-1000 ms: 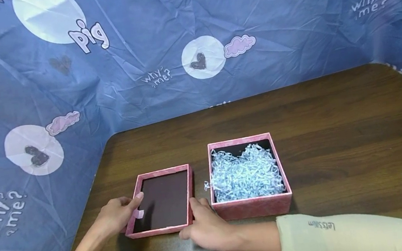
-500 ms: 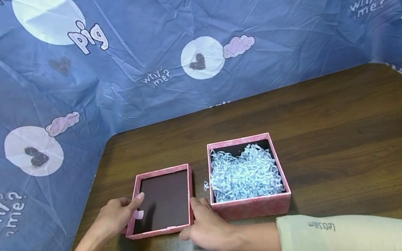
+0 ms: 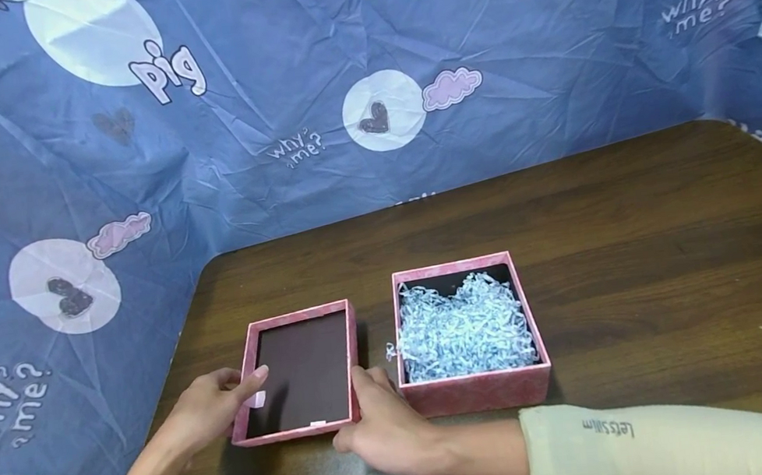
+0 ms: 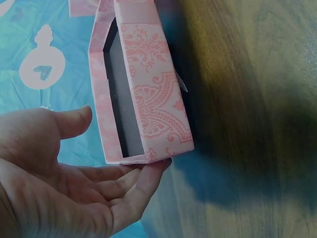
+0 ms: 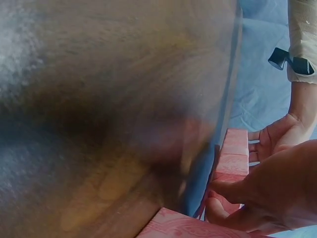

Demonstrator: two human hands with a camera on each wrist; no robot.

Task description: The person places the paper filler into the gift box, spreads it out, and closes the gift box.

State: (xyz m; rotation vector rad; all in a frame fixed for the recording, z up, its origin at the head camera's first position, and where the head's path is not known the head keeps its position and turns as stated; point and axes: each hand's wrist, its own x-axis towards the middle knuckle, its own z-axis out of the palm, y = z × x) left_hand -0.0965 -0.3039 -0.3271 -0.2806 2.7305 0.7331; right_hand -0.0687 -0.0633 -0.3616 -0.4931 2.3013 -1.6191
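A pink patterned box lid (image 3: 307, 367) lies inside-up between both hands, its dark inner panel showing. My left hand (image 3: 206, 406) holds its left side, thumb over the rim. In the left wrist view, the fingers of that hand (image 4: 84, 193) reach beneath the lid (image 4: 157, 99), which stands over its shadow. My right hand (image 3: 392, 428) grips the right side near the front corner; the right wrist view shows this hand (image 5: 272, 191) at the lid's pink wall (image 5: 234, 161). To the right sits the matching box (image 3: 480, 394), filled with pale blue shredded paper (image 3: 465, 330).
The brown wooden table (image 3: 638, 263) extends to the right and behind the box. A blue printed cloth (image 3: 262, 63) hangs along its back and left. One paper shred (image 3: 391, 351) pokes over the box's left rim, near the right hand.
Both hands have raised the lid slightly and shifted it a little left and back in the last half second. The box and its shredded paper have stayed put.
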